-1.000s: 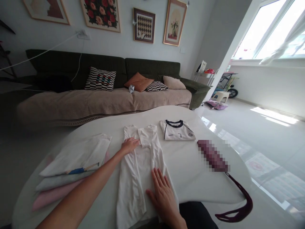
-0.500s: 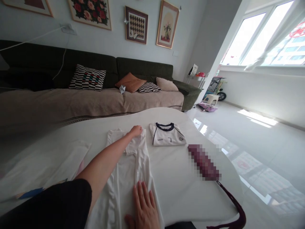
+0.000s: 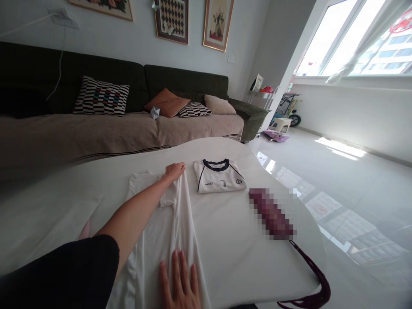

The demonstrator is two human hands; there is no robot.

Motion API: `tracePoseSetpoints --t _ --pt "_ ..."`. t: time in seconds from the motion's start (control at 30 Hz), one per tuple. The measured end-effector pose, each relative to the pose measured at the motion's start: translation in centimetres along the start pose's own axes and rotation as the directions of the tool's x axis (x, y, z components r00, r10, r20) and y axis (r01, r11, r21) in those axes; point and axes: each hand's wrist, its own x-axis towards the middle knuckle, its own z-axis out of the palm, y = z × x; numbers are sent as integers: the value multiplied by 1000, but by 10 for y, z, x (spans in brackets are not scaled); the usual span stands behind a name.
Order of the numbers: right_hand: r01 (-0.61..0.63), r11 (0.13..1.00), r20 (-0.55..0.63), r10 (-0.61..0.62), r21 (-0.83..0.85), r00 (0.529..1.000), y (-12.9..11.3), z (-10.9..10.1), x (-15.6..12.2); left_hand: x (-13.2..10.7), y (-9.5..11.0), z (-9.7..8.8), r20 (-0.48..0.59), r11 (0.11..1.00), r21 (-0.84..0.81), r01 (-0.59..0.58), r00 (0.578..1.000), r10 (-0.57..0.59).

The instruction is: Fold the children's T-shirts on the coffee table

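Observation:
A white short-sleeved shirt lies lengthwise on the white table, one sleeve folded inward over it. At its far right corner my left hand is closed, gripping the fabric and drawing it into long creases. My right hand rests flat on the near part of the shirt, fingers spread; its lower part is cut off by the frame's bottom edge. Just right of my left hand sits a folded white T-shirt with a dark collar and small dark print.
On the right of the table lies a blurred-out dark red item with a strap hanging over the edge. Pale fabric lies at the left. Behind the table stands a sofa with cushions.
My right hand has slid along the shirt toward me. My left hand still grips the far corner, and the fabric between my hands looks straighter. The view has shifted slightly.

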Motion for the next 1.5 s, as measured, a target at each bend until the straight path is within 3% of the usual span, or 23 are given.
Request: tracePoseSetpoints --t 0.17,0.37,0.5,0.83,1.2,1.3,1.4,1.5 --pt "-38 998 37 37 47 999 -5 -15 0 5 -8 -8 78 1000 9 12 997 -13" --pt "-138 977 82 126 164 989 -16 -33 0 4 -44 -39 307 999 -11 -34 951 35" --pt "-161 963 106 141 214 984 -18 -38 0 -6 -57 -46 353 997 -29 -74 932 80" --pt "-168 953 126 140 253 982 -20 -45 0 -17 -60 -62 190 977 -1 -214 959 210" --pt "-191 935 164 147 298 975 -21 -49 0 -21 -60 -69 69 972 86 -218 975 213" --pt "-196 935 166 152 294 974 -20 -48 0 -23 -65 -65 39 977 111 -181 983 177" --pt "-183 940 165 140 289 976 -20 -47 1 -32 -60 -54 -71 983 115 -146 985 154" --pt "-187 942 172 143 279 975 -20 -46 1 -50 -45 -33 -138 973 92 -210 965 221"
